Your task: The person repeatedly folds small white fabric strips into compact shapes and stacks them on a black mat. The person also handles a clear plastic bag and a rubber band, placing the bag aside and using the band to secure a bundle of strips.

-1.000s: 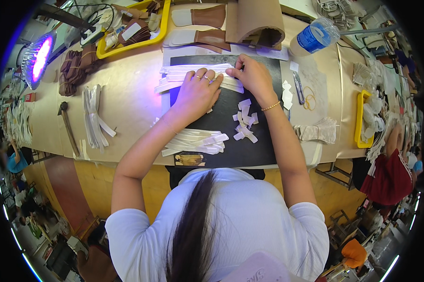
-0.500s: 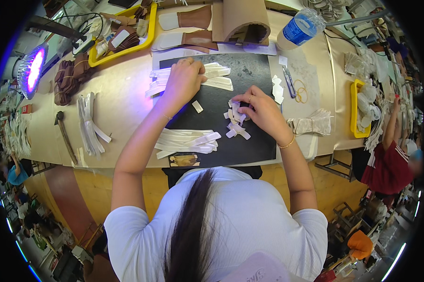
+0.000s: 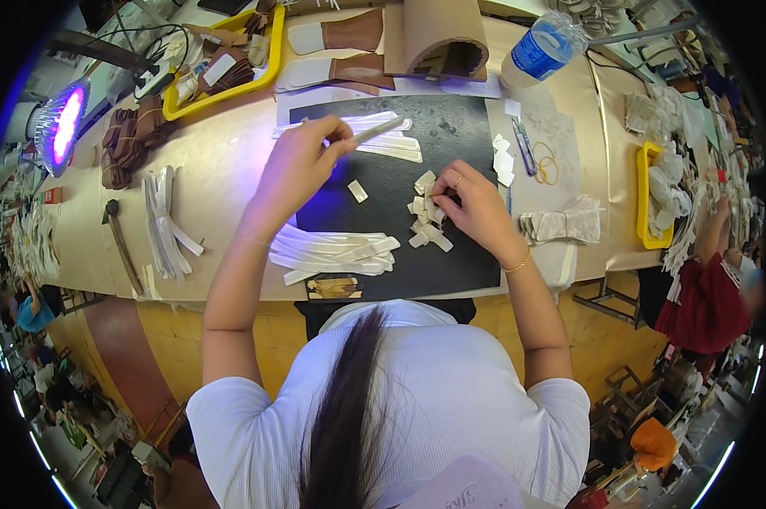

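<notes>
My left hand (image 3: 308,161) grips one end of a narrow pale strip (image 3: 378,130), raised over a fanned row of white strips (image 3: 391,149) on the black mat (image 3: 451,131). Fingers pinched, my right hand (image 3: 474,206) is at the right side of a small heap of white rectangular pieces (image 3: 429,234). Whether a piece is between those fingertips is hard to make out. A single white piece (image 3: 357,191) lies apart between the two hands. Nearer to me is a stack of white strips (image 3: 340,253), beside a small brown-and-yellow plate (image 3: 333,288).
At the right lie a cutter knife (image 3: 524,148), rubber bands (image 3: 547,173) and a pale bundle (image 3: 561,225). A water bottle (image 3: 540,53) stands behind. To the left are a hammer (image 3: 122,246), bundled strips (image 3: 164,222), a lit lamp (image 3: 62,127) and a yellow tray (image 3: 221,103).
My left hand has lifted a strip from the far row and drawn it left and toward me. My right hand stays by the small pieces, its fingers closer together.
</notes>
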A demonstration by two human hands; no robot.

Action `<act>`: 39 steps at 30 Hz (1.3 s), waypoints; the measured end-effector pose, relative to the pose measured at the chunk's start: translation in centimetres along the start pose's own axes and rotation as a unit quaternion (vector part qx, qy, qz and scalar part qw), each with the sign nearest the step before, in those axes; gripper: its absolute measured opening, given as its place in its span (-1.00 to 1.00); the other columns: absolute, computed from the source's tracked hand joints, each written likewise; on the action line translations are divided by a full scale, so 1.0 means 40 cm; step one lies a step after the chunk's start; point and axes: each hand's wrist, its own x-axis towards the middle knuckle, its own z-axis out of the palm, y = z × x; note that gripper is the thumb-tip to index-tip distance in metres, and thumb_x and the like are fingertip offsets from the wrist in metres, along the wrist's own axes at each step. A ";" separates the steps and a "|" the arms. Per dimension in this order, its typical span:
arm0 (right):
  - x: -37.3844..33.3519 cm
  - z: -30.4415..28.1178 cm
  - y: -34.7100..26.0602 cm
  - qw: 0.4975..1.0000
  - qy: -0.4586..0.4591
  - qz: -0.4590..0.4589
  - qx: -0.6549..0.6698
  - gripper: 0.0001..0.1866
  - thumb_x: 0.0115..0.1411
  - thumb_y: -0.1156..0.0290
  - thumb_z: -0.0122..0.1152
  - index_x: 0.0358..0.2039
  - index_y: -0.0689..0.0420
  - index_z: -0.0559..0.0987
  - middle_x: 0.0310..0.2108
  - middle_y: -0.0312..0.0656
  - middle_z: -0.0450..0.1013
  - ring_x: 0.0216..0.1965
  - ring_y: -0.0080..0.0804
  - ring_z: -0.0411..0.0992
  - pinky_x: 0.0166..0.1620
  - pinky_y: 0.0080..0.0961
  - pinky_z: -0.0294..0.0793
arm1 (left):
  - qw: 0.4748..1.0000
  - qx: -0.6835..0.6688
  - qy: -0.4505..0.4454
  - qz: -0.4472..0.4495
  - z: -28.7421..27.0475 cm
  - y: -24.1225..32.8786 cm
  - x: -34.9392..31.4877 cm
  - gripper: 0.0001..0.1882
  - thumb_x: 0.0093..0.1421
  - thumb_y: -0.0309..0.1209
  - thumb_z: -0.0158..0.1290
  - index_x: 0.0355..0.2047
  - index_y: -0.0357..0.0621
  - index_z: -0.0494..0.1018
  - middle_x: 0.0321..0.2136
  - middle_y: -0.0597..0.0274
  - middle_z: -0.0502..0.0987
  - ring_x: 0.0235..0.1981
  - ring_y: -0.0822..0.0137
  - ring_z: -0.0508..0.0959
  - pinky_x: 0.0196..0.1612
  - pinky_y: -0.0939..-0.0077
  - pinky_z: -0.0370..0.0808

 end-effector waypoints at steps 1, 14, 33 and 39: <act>-0.001 -0.004 0.001 1.000 -0.004 0.013 0.020 -0.89 0.09 0.60 0.27 -0.36 0.21 0.51 -0.34 -0.21 0.43 -0.34 -0.33 0.48 -0.27 -0.47 0.48 | 0.999 -0.024 -0.029 -0.014 -0.022 0.006 -0.024 -0.84 0.19 -0.41 0.18 -0.27 -0.24 0.56 -0.51 0.18 0.59 -0.49 0.40 0.50 -0.36 0.47 0.44; 0.008 -0.006 -0.005 0.999 -0.035 -0.017 0.004 -0.90 0.09 0.55 0.28 -0.35 0.18 0.56 -0.29 -0.17 0.44 -0.29 -0.20 0.49 -0.24 -0.39 0.49 | 0.984 0.007 -0.072 0.166 0.154 0.011 -0.166 -0.72 0.16 -0.35 0.22 -0.13 -0.17 0.56 -0.20 0.13 0.47 -0.12 0.08 0.45 0.02 0.26 0.38; -0.009 -0.093 -0.012 0.966 -0.017 0.163 0.202 -0.90 0.26 0.48 0.22 -0.25 0.22 0.59 -0.49 -0.26 0.55 -0.48 -0.62 0.48 -0.38 -0.61 0.50 | 0.912 -0.364 -0.172 -0.077 0.259 0.065 -0.037 -0.51 0.18 -0.47 0.25 0.10 -0.25 0.37 -0.44 0.35 0.55 -0.46 0.59 0.46 -0.29 0.68 0.40; 0.004 -0.153 0.009 0.912 0.221 0.164 0.304 -0.88 0.29 0.50 0.22 -0.21 0.26 0.56 -0.40 -0.21 0.56 -0.41 -0.55 0.55 -0.29 -0.62 0.59 | 0.898 -0.382 -0.199 -0.092 0.227 0.027 -0.046 -0.58 0.19 -0.48 0.24 0.06 -0.26 0.45 -0.34 0.25 0.60 -0.33 0.55 0.55 -0.20 0.63 0.48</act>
